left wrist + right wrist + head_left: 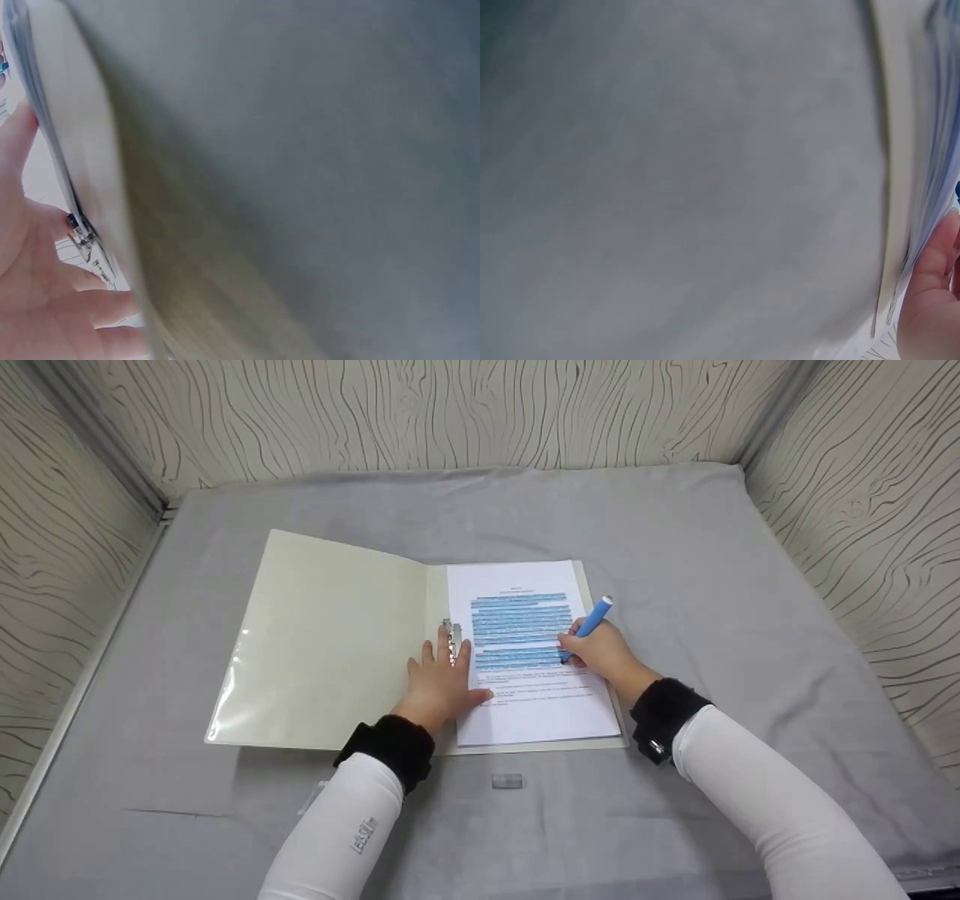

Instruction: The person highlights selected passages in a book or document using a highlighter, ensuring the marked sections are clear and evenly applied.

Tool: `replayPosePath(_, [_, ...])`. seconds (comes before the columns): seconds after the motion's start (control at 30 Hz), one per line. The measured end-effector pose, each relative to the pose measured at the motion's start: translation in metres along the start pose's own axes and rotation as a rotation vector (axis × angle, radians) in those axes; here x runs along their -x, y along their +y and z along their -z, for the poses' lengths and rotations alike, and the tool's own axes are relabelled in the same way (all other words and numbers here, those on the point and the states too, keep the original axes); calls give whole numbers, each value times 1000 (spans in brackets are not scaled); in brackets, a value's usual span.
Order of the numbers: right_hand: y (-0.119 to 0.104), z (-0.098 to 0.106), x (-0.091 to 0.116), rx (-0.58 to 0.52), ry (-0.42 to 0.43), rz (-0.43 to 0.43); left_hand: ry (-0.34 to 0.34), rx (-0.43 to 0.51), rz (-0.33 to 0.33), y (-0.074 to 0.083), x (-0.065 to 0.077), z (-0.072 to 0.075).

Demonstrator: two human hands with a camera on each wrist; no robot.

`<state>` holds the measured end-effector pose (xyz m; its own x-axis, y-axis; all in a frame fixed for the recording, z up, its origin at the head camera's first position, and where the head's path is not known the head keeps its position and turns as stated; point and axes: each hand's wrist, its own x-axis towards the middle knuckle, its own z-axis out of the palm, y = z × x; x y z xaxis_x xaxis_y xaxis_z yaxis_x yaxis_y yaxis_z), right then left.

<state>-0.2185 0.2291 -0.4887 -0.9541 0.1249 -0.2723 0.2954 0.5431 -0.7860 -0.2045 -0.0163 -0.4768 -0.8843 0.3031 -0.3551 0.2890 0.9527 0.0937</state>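
Leftmost, a wall panel (pixel 56 585) with a wavy woodgrain pattern rises beside a grey cloth (pixel 135 675) that covers the work surface. Next comes the pale folder (pixel 330 637), which lies spread wide on the cloth, its glossy left cover throwing a shadow along the near edge. Close to that edge, a small clear item (pixel 311 797) is partly hidden by the white left sleeve (pixel 337 832), which carries dark lettering, and a black band (pixel 390 750) circles that wrist. The left hand (pixel 439 686) rests palm down with its fingers spread, over the folder's inner fold and the left margin of the paper stack (pixel 536 720); its fingertips are at the metal clip (pixel 454 641), and its thumb lies on the top page. That stack sits on the folder's right side, printed text running down it, the upper and middle lines coloured blue and the lower ones plain. Below the folder, a small grey block (pixel 507 781) lies on the cloth. At the page's right side, the right hand (pixel 604 652) pinches the blue marker (pixel 596 617), slanted, white end up, with its tip at the right end of the lowest blue line. Further right are another black band (pixel 664 716), the white right sleeve (pixel 780 802) and a second patterned panel (pixel 870 510).
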Motion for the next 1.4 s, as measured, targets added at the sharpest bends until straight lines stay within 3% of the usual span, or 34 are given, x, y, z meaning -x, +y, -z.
replayPosePath(1.1, [6, 6, 0, -7, -8, -23, -17, 46, 14, 1, -1, 0])
replayPosePath(1.4, [5, 9, 3, -5, -5, 4, -16, 52, 13, 0, -1, 0])
